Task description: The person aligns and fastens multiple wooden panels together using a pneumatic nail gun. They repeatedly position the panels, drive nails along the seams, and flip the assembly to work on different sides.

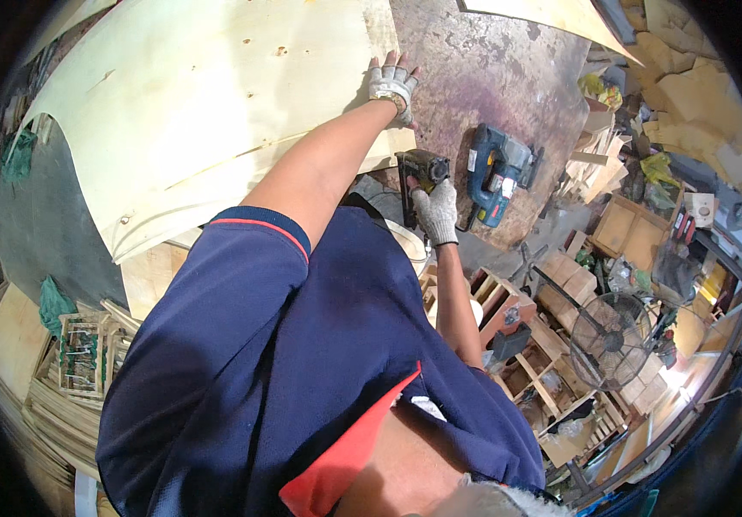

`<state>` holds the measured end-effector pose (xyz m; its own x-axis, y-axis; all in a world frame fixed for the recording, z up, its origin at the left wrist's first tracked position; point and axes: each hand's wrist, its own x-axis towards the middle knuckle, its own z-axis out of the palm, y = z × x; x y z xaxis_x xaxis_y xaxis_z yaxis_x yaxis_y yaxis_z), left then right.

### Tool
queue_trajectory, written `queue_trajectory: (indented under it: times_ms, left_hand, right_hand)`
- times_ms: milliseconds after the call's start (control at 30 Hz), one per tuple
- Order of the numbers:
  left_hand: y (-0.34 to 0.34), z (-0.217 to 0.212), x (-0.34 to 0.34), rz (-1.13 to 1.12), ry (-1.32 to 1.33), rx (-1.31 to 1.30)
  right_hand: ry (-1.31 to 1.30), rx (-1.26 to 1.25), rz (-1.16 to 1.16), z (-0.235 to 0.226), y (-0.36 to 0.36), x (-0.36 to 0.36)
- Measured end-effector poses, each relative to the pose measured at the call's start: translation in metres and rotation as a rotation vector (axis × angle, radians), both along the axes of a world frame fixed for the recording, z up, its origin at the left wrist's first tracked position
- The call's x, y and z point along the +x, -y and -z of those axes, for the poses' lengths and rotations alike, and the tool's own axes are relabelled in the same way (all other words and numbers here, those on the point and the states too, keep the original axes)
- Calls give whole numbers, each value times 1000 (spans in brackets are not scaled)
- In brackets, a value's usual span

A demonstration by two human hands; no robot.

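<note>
Cream-coloured plywood, a broad thin sheet with small brown knots (190, 95), spreads over the upper left of the work area, its near corner drooping past a dark grey panel (61, 207). On its right edge the worker's left hand (392, 89), in a whitish glove that leaves the fingertips bare, lies palm down with the fingers spread apart, pressed to the wood rather than closed around anything. Just beside the sheet's near right corner is a compact black hand-held power tool (427, 166), and the right hand (437, 209), in a white knitted glove, is wrapped around it; from where I stand I can't tell whether the tool touches the plywood. Close to its right, a blue-and-black jigsaw (496, 177) lies on the worn, stained grey-brown tabletop (465, 65), touched by neither hand. Both arms reach out from a navy shirt with red trim (328, 336). Past the table's right side sits a heap of pale wood offcuts (593, 164), with a shallow open wooden box (632, 231) nearer me and a round fan with a dark wire cage (612, 340) among more timber. Over on the left, a crumpled green cloth (55, 308) hangs above a slatted wooden crate (82, 355) of small metal pieces.
</note>
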<state>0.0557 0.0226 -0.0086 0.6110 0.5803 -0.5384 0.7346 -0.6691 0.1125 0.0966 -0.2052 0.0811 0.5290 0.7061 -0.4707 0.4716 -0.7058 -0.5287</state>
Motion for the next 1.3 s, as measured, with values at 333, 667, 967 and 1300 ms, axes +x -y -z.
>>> queue_trajectory:
  times_ms: [333, 667, 967, 1300]
  left_hand:
    - [2, -6, -5, -36, 40, -39]
    - [3, -6, -6, -50, 68, -25]
    - [2, -7, -11, -39, 118, -35]
    - [4, -4, -9, -52, 128, -41]
  right_hand:
    - [155, -38, -161, 13, 2, -12]
    - [177, -37, -231, 14, -9, -12]
    - [178, 22, -242, 8, -9, -10]
    - [141, 51, -259, 5, -14, -16]
